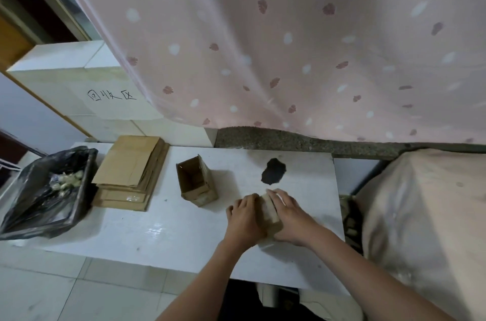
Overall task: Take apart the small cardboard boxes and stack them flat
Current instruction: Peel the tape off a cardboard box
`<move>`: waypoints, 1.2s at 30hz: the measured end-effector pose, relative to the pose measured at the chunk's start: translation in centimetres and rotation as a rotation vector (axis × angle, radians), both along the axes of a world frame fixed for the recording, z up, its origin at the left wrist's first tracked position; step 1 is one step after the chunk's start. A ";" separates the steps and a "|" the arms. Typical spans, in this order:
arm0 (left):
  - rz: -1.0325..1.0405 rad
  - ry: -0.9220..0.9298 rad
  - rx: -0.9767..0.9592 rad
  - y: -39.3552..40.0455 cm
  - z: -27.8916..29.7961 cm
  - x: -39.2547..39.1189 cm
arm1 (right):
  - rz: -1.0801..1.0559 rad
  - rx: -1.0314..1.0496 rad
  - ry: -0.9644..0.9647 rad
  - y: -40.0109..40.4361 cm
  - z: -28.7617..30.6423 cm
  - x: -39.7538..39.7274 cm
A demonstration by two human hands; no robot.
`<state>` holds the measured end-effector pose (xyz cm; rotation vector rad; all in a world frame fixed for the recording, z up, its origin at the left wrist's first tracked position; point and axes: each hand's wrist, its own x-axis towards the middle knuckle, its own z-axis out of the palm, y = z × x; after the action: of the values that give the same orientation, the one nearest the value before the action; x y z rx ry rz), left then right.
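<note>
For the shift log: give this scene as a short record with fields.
left hand: grips the left side of the held box
right hand: grips its right side
held box: small, closed, on the table
open box: upright, left of the hands, untouched
flat stack: flattened cardboard, far left of the table
bin: black bag liner, beside the stack, scraps inside
table mark: dark patch beyond the hands
backdrop: pink patterned curtain
</note>
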<state>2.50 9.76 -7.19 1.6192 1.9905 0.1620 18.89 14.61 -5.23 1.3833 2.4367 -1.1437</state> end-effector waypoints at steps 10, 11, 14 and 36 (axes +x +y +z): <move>-0.281 0.088 0.096 -1.6 -4.1 1.2 | -0.170 -0.085 0.016 -0.2 -4.4 1.5; -0.298 0.103 0.099 -1.9 -4.5 1.1 | -0.195 -0.092 0.036 -0.4 -4.6 1.8; -0.329 0.176 0.098 -2.5 -5.0 1.2 | -0.231 0.073 0.069 -0.5 -5.0 2.0; -0.282 0.374 0.057 -3.0 -4.4 2.8 | -0.277 0.151 0.024 -0.1 -5.2 -1.1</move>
<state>5.28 6.80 -11.64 2.0674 2.0035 -0.2080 17.83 14.49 -10.47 1.8093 2.4479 -1.0493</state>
